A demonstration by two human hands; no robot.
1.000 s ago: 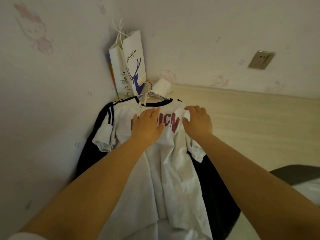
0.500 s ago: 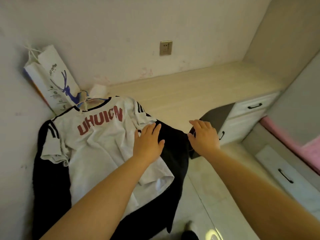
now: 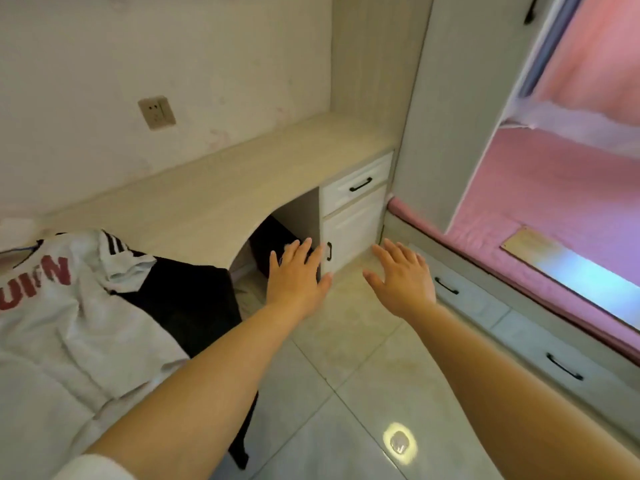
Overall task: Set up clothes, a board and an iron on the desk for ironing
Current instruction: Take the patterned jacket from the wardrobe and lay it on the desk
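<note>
White T-shirt (image 3: pixel 69 323) lies spread at the left end of the desk (image 3: pixel 214 199), on top of a black garment (image 3: pixel 187 299) that hangs over the desk's front edge. Red block lettering on the shirt chest, partly cut by the frame edge; legible part reads roughly "UIFN", blurred. Black stripes on the shirt's shoulder. Left hand (image 3: pixel 294 275) held out over the floor, palm down, fingers straight and slightly spread, holding nothing; it is off the clothes, to their right. Right hand (image 3: pixel 401 275) alongside it, also flat with fingers extended, holding nothing. Wall socket (image 3: pixel 157 112) above the desk, no markings readable. Under the desk's right end: drawer (image 3: pixel 356 183) with a black handle, cabinet door (image 3: pixel 353 237) below it. A dark object (image 3: pixel 273 244) sits in the knee space, partly hidden by the left hand; cannot tell what it is. Pink bedding (image 3: pixel 554 202) at right, with drawers (image 3: pixel 485 306) beneath. Tiled floor (image 3: pixel 346 393) shows a lamp reflection.
</note>
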